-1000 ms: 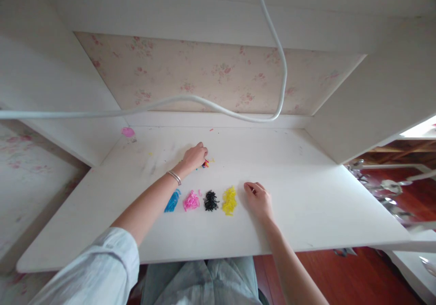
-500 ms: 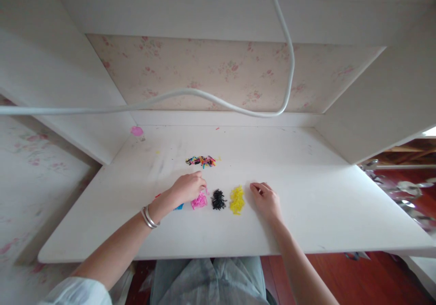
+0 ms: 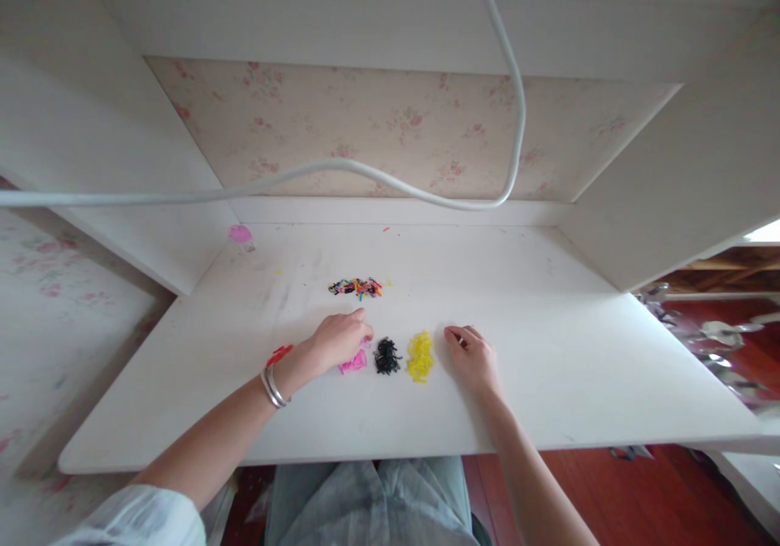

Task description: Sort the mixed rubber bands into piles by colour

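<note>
My left hand (image 3: 342, 338) is over the pink pile (image 3: 353, 362) of small rubber bands, its fingers curled and pressed together. Pink shows right beside its fingertips, but I cannot make out whether a band is held. To the right lie a black pile (image 3: 387, 356) and a yellow pile (image 3: 420, 357) of bands. My right hand (image 3: 472, 357) rests on the table just right of the yellow pile, thumb and forefinger closed; anything in that pinch is too small to see. Red bands (image 3: 279, 354) show partly behind my left wrist. Farther back sits a mixed-colour pile (image 3: 357, 288).
The white table (image 3: 566, 367) has raised side panels and a back ledge. A white cable (image 3: 366, 168) hangs across the view above it. A pink round spot (image 3: 240, 233) is at the back left corner. Glassy objects (image 3: 719, 335) stand beyond the right edge.
My left hand has shifted slightly forward and right over the pink pile. Its wrist now hides the blue bands, and more red ones show. My right hand stays beside the yellow pile.
</note>
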### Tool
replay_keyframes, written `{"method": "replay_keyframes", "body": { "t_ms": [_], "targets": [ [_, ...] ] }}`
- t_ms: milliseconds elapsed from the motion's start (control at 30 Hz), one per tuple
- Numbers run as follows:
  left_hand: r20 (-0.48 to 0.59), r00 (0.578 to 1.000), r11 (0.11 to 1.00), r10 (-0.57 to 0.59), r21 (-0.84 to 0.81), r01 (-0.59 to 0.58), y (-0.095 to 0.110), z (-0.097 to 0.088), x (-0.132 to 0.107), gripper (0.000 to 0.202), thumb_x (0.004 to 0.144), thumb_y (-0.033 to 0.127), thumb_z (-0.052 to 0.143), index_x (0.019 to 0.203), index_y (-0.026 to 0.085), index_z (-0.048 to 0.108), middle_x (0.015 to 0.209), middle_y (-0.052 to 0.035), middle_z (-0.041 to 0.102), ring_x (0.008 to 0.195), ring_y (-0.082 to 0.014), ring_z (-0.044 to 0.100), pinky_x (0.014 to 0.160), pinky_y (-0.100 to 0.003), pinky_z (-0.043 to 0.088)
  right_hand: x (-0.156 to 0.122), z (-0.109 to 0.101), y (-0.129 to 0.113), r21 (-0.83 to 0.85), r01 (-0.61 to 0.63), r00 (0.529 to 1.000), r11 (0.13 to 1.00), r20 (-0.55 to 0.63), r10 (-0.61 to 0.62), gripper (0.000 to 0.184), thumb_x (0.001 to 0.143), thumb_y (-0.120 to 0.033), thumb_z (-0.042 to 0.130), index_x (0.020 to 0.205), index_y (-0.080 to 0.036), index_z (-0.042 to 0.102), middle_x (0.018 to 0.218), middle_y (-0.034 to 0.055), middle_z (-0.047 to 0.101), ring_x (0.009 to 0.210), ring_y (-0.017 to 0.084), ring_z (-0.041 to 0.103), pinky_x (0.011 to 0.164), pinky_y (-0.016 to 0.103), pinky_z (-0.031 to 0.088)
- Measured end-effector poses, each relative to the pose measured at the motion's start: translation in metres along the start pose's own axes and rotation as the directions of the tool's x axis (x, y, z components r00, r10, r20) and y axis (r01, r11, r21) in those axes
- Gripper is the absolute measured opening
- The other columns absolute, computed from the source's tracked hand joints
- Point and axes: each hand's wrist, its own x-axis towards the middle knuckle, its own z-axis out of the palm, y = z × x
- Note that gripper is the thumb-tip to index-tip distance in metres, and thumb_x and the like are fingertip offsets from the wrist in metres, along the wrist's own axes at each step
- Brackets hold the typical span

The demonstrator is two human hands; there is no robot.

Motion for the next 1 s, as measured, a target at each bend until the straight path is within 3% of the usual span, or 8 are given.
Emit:
{"method": "replay_keyframes", "body": {
  "t_ms": [400, 600, 700, 833, 933, 1000],
  "targets": [
    [0.007, 0.999, 0.999, -0.038, 0.002, 0.038, 0.0, -0.003, -0.007, 0.035, 0.078, 0.012, 0.043, 0.091, 0.027, 0.072, 0.096, -0.0055, 0.057, 0.072, -0.0129, 0.06, 0.063, -0.024, 0.042, 0.0, -0.001, 0.0, 0.002, -0.004, 1.0, 1.0, 0.004, 0.003, 0.039, 0.086, -0.047, 0.041, 0.087, -0.024, 0.072, 0.082, 0.0017, 0.066, 0.065, 0.013, 0.056, 0.066, 0.024, 0.041],
    [-0.127, 0.977, 0.98, -0.17, -0.121, 0.155, 0.007, -0.004, -0.032, 0.04, 0.081, 0.009, 0.039, 0.102, 0.029, 0.067, 0.102, -0.0029, 0.056, 0.072, -0.0097, 0.059, 0.063, -0.022, 0.043, -0.001, 0.0, -0.001, -0.011, -0.014, 1.0, 1.0, 0.007, 0.014, 0.04, 0.085, -0.049, 0.042, 0.088, -0.024, 0.072, 0.082, 0.0019, 0.066, 0.063, 0.013, 0.056, 0.065, 0.025, 0.041],
    [-0.25, 0.929, 0.935, -0.273, -0.296, 0.195, 0.013, 0.01, -0.061, 0.035, 0.087, 0.015, 0.038, 0.104, 0.029, 0.065, 0.098, -0.0017, 0.057, 0.074, -0.0087, 0.059, 0.067, -0.02, 0.044, -0.001, 0.0, 0.001, -0.006, -0.016, 0.999, 1.0, 0.038, 0.016, 0.039, 0.086, -0.05, 0.042, 0.089, -0.025, 0.071, 0.083, 0.001, 0.066, 0.064, 0.013, 0.056, 0.064, 0.025, 0.041],
    [-0.361, 0.847, 0.816, -0.391, -0.561, 0.138, 0.021, 0.046, -0.105, 0.028, 0.092, 0.027, 0.038, 0.101, 0.025, 0.065, 0.091, -0.0034, 0.058, 0.074, -0.0099, 0.057, 0.072, -0.021, 0.046, 0.004, -0.001, -0.009, -0.001, 0.024, 0.998, 1.0, 0.061, -0.023, 0.036, 0.086, -0.049, 0.044, 0.087, -0.024, 0.071, 0.082, 0.0008, 0.066, 0.063, 0.012, 0.056, 0.063, 0.024, 0.042],
    [-0.352, 0.792, 0.676, -0.5, -0.729, 0.103, 0.022, 0.075, -0.13, 0.026, 0.092, 0.031, 0.041, 0.102, 0.023, 0.063, 0.091, -0.0037, 0.061, 0.077, -0.0104, 0.058, 0.067, -0.02, 0.047, 0.012, -0.001, -0.033, -0.019, 0.13, 0.99, 0.991, 0.058, -0.129, 0.035, 0.087, -0.046, 0.045, 0.086, -0.023, 0.071, 0.081, 0.0009, 0.066, 0.062, 0.011, 0.055, 0.063, 0.023, 0.041],
    [-0.35, 0.759, 0.63, -0.55, -0.77, 0.102, 0.022, 0.092, -0.139, 0.025, 0.091, 0.032, 0.042, 0.101, 0.023, 0.064, 0.089, -0.0035, 0.062, 0.077, -0.0111, 0.058, 0.066, -0.02, 0.047, 0.017, 0.004, -0.058, -0.028, 0.211, 0.974, 0.977, 0.091, -0.208, 0.032, 0.088, -0.042, 0.044, 0.087, -0.024, 0.071, 0.082, 0.0007, 0.066, 0.062, 0.011, 0.055, 0.064, 0.022, 0.041]
  ]
}}
